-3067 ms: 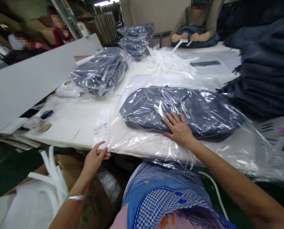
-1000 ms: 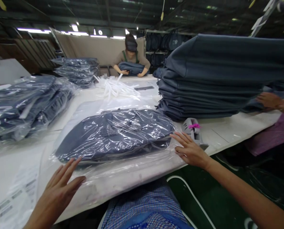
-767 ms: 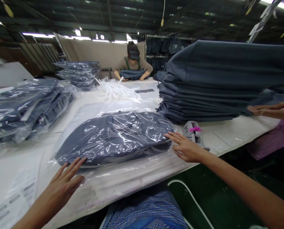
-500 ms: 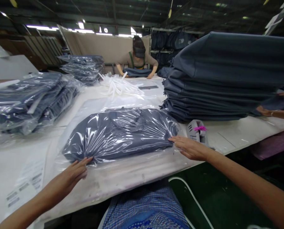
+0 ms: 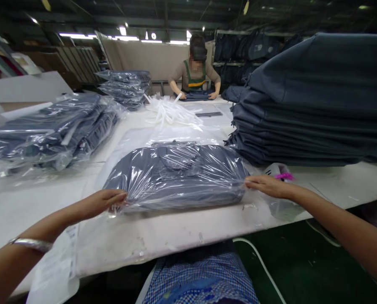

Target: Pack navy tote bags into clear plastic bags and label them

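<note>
A folded dark blue fabric bag [image 5: 175,173] lies on the table in front of me, inside a clear plastic bag [image 5: 188,202]. My left hand [image 5: 114,199] pinches the plastic at the near left corner. At the right end, my right hand [image 5: 262,185] grips the plastic between thumb and fingers. The film is drawn taut between both hands, with creases and bright reflections across it. Loose film hangs below my right hand.
To the right rises a tall stack of dark blue bags [image 5: 308,109]. Plastic-wrapped packs [image 5: 49,131] are piled at left, others [image 5: 125,86] behind them. White strips [image 5: 172,112] lie beyond the bag. A small grey holder [image 5: 273,169] with a pink tie stands at right. Opposite, a person [image 5: 196,71] handles dark fabric.
Both hands have gone from lying on the wrapped bag to gripping the plastic's near edge and pulling it taut. My view has turned slightly left.
</note>
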A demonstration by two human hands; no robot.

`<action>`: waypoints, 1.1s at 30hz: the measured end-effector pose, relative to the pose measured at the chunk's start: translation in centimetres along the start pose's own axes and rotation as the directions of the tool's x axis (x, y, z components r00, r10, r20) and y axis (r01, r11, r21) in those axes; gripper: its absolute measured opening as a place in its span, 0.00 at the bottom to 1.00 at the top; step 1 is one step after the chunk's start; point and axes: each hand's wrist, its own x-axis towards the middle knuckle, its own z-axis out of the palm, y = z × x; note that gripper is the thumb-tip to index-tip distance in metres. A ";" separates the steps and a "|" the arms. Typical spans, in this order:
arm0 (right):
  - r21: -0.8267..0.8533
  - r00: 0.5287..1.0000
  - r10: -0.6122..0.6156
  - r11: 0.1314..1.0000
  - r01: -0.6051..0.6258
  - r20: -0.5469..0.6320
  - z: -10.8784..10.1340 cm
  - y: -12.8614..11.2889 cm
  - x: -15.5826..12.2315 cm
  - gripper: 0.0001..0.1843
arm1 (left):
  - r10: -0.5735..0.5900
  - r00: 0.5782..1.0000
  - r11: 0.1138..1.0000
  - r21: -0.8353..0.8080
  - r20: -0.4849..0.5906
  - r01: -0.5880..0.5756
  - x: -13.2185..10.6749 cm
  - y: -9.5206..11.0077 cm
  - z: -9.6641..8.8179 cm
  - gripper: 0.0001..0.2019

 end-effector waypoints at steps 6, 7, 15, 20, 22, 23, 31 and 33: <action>0.094 0.993 0.120 0.989 -0.117 -0.021 -0.6 0.4 2.0 0.37 | -0.094 0.987 0.991 -0.086 0.128 0.106 2.3 -0.6 -0.4 0.27; 0.099 0.991 0.133 0.987 -0.130 -0.030 -0.6 0.7 2.4 0.38 | -0.091 0.988 0.991 -0.085 0.125 0.102 2.7 -0.7 -0.5 0.26; 0.064 0.978 0.205 0.977 -0.202 -0.038 0.5 3.5 5.6 0.36 | 0.063 0.998 0.983 0.173 0.012 -0.064 5.7 -0.9 -1.1 0.25; 0.022 0.976 0.215 0.977 -0.214 -0.023 1.4 4.0 6.4 0.34 | 0.180 0.984 0.972 0.156 -0.004 -0.177 4.7 -0.8 -1.6 0.19; 0.035 0.976 0.216 0.976 -0.215 -0.009 1.6 4.5 6.5 0.34 | 0.199 0.980 0.967 0.156 0.020 -0.200 3.7 -0.7 -2.2 0.16; 0.040 0.977 0.215 0.976 -0.215 -0.006 1.7 4.8 6.5 0.33 | 0.217 0.976 0.959 0.179 0.027 -0.218 3.2 -0.6 -2.5 0.15; 0.001 0.965 0.263 0.965 -0.263 0.004 2.3 6.7 6.5 0.36 | 0.427 0.881 0.818 0.501 -0.202 -0.282 0.2 -1.2 -1.7 0.16; 0.041 0.962 0.272 0.961 -0.272 0.022 2.3 6.6 6.3 0.36 | 0.366 0.894 0.851 0.482 -0.257 -0.209 0.1 -1.7 -1.1 0.16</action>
